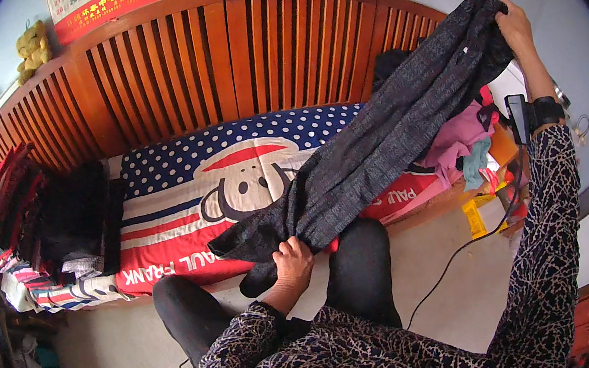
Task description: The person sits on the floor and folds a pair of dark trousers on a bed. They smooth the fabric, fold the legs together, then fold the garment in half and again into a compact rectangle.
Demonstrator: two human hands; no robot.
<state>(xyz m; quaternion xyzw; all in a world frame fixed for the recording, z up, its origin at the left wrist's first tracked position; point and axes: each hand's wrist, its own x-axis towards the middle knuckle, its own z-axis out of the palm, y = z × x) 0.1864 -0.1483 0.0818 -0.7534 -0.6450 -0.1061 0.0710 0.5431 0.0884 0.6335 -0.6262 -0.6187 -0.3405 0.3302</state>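
A pair of dark grey trousers (372, 133) is stretched diagonally between my two hands. My right hand (515, 26) is raised at the upper right and grips one end of the trousers. Lower down, over the space between my knees, my left hand (293, 263) clutches the gathered cloth near the other end, where the two leg ends hang loose. Beneath the trousers lies a printed towel (161, 202) with white dots, stripes, lettering and a cartoon monkey face. Part of that towel is hidden by the trousers.
Folded dark clothes (74, 220) are piled at the left beside a stack of red garments (4, 208). A slatted wooden backrest (231, 52) rises behind. Loose pink clothing (455, 139) lies at the right. A black cable (453, 266) runs from my right wrist across the floor.
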